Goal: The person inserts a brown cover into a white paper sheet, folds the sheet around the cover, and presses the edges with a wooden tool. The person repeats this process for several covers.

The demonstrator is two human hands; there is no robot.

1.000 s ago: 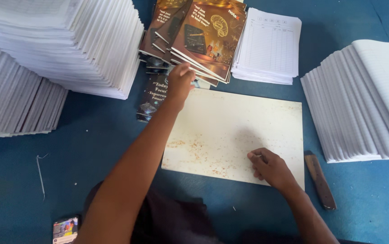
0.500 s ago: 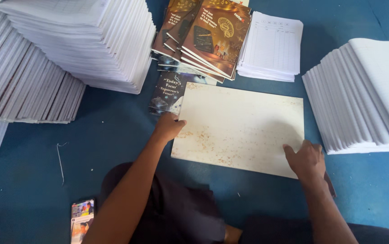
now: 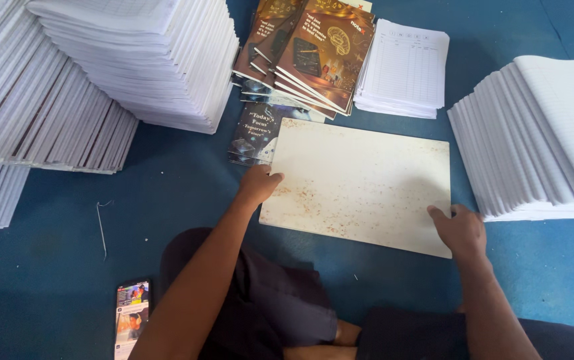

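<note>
With the left hand [image 3: 258,187] and right hand [image 3: 460,230] each gripping an opposite edge of the stained white board [image 3: 360,183], which lies on the blue mat [image 3: 167,193] just below the brown covers [image 3: 307,53], an even grip should keep it level.

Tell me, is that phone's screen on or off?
On: the phone lying on the blue floor shows a bright colourful picture.
</note>
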